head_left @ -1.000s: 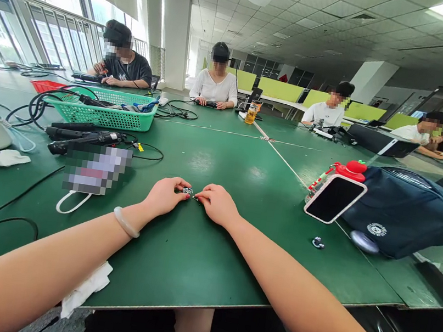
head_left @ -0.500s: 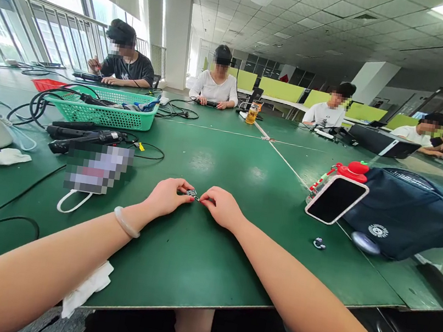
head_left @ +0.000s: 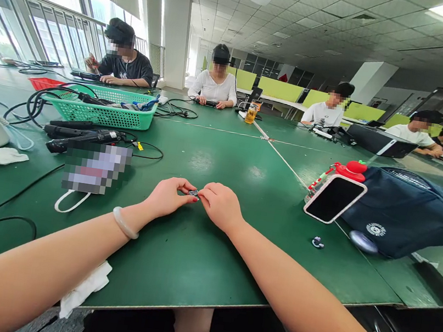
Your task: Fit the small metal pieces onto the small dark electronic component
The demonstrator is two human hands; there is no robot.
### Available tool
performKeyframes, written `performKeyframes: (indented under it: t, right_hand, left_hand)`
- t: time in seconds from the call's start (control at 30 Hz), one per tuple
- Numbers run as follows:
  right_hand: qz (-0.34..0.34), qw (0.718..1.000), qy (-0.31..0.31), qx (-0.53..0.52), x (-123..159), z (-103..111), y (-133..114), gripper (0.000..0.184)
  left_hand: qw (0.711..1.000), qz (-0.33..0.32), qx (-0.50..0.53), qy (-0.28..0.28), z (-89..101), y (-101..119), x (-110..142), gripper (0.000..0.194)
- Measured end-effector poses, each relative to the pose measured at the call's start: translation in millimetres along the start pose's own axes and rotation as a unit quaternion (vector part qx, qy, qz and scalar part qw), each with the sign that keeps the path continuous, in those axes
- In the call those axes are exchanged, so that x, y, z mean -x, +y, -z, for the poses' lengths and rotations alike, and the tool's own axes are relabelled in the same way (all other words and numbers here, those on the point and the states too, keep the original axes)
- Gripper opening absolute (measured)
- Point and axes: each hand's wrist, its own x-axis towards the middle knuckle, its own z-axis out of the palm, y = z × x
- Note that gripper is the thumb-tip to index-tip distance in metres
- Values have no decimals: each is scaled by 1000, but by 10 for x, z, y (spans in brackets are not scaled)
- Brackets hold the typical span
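My left hand [head_left: 165,197] pinches a small silvery-dark metal piece [head_left: 193,193] between thumb and fingers, just above the green table [head_left: 191,256]. Its exact kind is too small to make out. From the other side, my right hand [head_left: 222,205] is closed, its fingertips pinching at the right end of the same piece. Those fingers hide part of that end. A pale bangle [head_left: 125,224] circles my left wrist.
Left of my hands lie a blurred-out pouch-like item [head_left: 96,169], black devices [head_left: 84,137] and a green basket [head_left: 105,110] with cables. To the right are a phone [head_left: 336,200], a navy bag [head_left: 410,211] and a small dark-and-white item [head_left: 318,242]. Several people sit around the table.
My right hand has shifted slightly up and its fingers now cover more of the metal piece's right end. The left hand keeps its pinch. The view has moved slightly.
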Motion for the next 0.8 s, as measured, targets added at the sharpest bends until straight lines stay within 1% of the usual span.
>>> performKeyframes:
  t: [0.07, 0.17, 0.23, 0.3, 0.37, 0.47, 0.57, 0.67, 0.8]
  right_hand:
    - [1, 1000, 23, -15, 8, 3, -3, 30]
    - [-20, 996, 60, -57, 21, 25, -10, 28]
    - [-47, 993, 68, -79, 23, 34, -16, 29]
    - [-78, 992, 47, -82, 14, 21, -20, 28]
    - [-99, 993, 5, -67, -4, -21, -21, 23]
    - [-89, 994, -52, -45, -44, -113, -13, 19]
    - [-79, 992, -86, -47, -71, -171, 1, 15]
    - [-86, 988, -111, -60, -63, -152, 26, 11]
    - [-106, 977, -149, -109, -31, -77, 74, 10]
  left_hand:
    - [998, 3, 66, -18, -1, -8, -6, 34]
    - [984, 1, 174, -38, -9, -16, -15, 37]
    - [982, -3, 185, -27, -16, -24, -22, 37]
    - [989, -2, 150, -9, -19, -39, -31, 36]
    - [994, 3, 106, 4, -18, -58, -42, 34]
    - [998, 12, 60, 11, -13, -87, -55, 33]
    - [999, 15, 44, 8, -13, -101, -56, 33]
    - [999, 16, 36, 6, -16, -93, -52, 35]
    - [999, 12, 31, 2, -16, -71, -48, 35]
